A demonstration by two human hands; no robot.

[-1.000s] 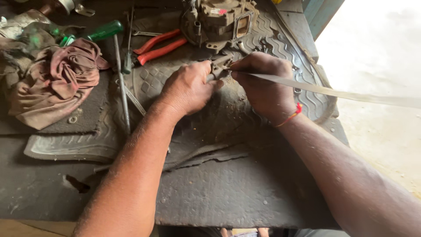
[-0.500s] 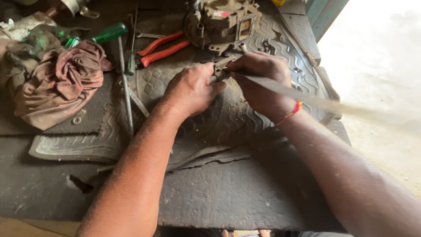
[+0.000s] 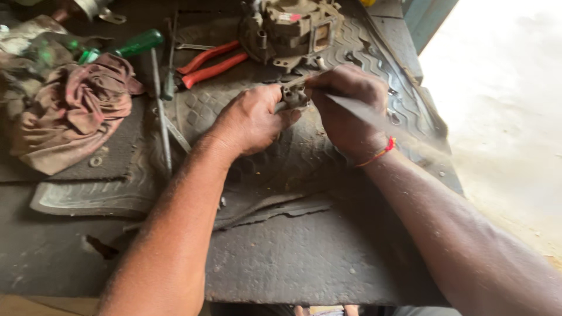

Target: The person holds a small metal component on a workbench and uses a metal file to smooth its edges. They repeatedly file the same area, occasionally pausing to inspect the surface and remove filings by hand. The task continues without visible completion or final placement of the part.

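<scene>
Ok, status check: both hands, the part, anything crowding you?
Left hand gripping small grey metal part. Right hand working a long flat blade against it. Motor housing just behind, red-handled pliers to the left; neither touching.

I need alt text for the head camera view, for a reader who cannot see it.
Two bare hands work over a dirty rubber mat: the left hand holds a small metal part while the right hand holds a long thin blade against it. Red-handled pliers, a green-handled screwdriver and a rag lie nearby.

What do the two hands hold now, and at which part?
The left hand pinches a small metal part by its lower side. The right hand grips a long thin blade near its working end.
</scene>
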